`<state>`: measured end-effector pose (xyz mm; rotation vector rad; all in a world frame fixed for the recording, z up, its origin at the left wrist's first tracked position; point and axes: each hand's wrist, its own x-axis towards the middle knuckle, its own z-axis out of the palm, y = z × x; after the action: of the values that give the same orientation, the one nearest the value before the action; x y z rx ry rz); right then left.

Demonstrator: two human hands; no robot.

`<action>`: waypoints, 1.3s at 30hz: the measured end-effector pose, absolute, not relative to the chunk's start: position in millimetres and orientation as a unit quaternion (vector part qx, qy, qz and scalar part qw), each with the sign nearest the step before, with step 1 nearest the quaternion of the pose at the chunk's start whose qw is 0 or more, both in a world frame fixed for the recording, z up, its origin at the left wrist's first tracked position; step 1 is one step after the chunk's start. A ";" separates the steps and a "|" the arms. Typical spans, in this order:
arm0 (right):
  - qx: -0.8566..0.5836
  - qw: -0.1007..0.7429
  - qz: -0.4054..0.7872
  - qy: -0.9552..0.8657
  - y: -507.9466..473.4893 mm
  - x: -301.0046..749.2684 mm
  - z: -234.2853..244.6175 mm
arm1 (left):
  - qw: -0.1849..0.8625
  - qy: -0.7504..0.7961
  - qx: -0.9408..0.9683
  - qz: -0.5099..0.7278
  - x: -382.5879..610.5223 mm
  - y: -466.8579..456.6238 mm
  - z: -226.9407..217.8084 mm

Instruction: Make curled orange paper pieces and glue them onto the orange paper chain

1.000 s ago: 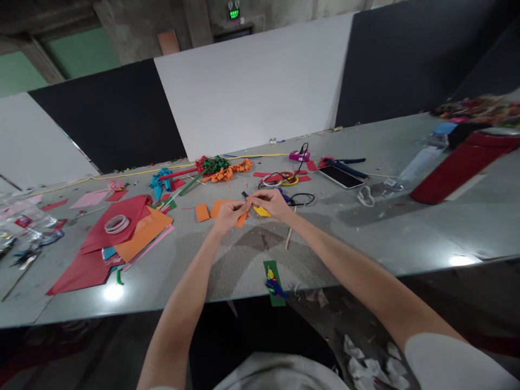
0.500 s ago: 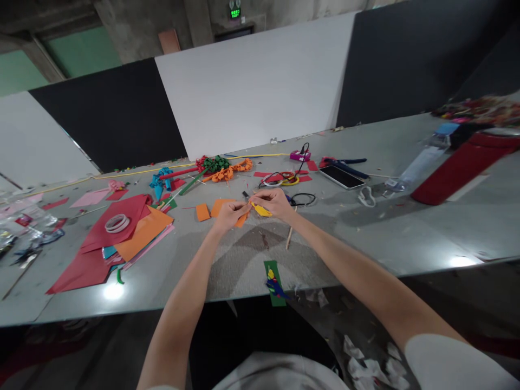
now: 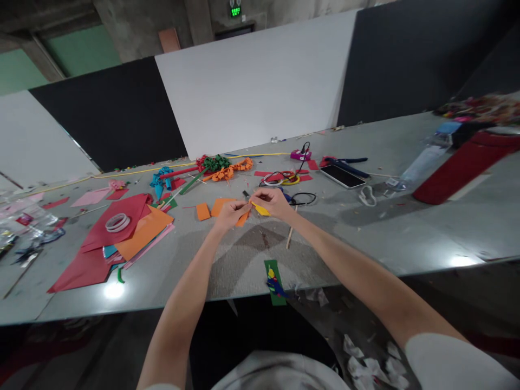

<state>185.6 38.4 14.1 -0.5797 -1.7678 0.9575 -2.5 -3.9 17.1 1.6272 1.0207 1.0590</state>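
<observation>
Close to the body, a green strip (image 3: 280, 300) carrying a small blue-and-yellow figure (image 3: 273, 283) overhangs the front edge of the grey table (image 3: 244, 265). Beyond it, a thin wooden stick (image 3: 290, 237) lies near the right forearm. Farther in, the left hand (image 3: 229, 214) and right hand (image 3: 273, 201) meet at the fingertips, thumbs and fingers pinched together, apparently on a small orange piece (image 3: 251, 203) of which barely a speck shows.

Compared with 1 second ago, the hands have hardly moved; only the fingers have shifted slightly, covering more of that piece. This suggests fine finger work on it is still under way, with no new material being taken up.

A yellow object (image 3: 260, 209) sits by the right hand; whether they touch, I cannot tell. Orange paper (image 3: 221, 206) lies beside and partly under the left hand, with 1 smaller orange rectangle (image 3: 202, 212) to its left. Past the hands lie a phone (image 3: 343, 176), blue paper flowers (image 3: 157, 181) and orange paper flowers (image 3: 223, 173). Behind the table stands a white panel (image 3: 260, 81).
</observation>
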 end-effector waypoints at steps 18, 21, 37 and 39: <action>-0.345 0.552 0.317 -0.689 46.1 182.0 1.2 | 0.349 0.461 0.699 0.422 1.5 1.0 8.3; -0.333 0.541 0.370 -0.678 49.0 182.1 1.7 | 0.362 0.448 0.705 0.414 -0.4 1.8 9.6; -0.298 0.483 0.423 -0.706 46.5 183.0 6.8 | 0.381 0.421 0.717 0.404 0.3 -1.0 12.4; -0.294 0.486 0.426 -0.705 46.8 182.9 6.9 | 0.387 0.419 0.714 0.406 0.8 -2.0 13.4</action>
<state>182.9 46.8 6.9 -0.7158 -1.7146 1.0355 0.8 -2.0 13.4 1.8180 1.0670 1.0338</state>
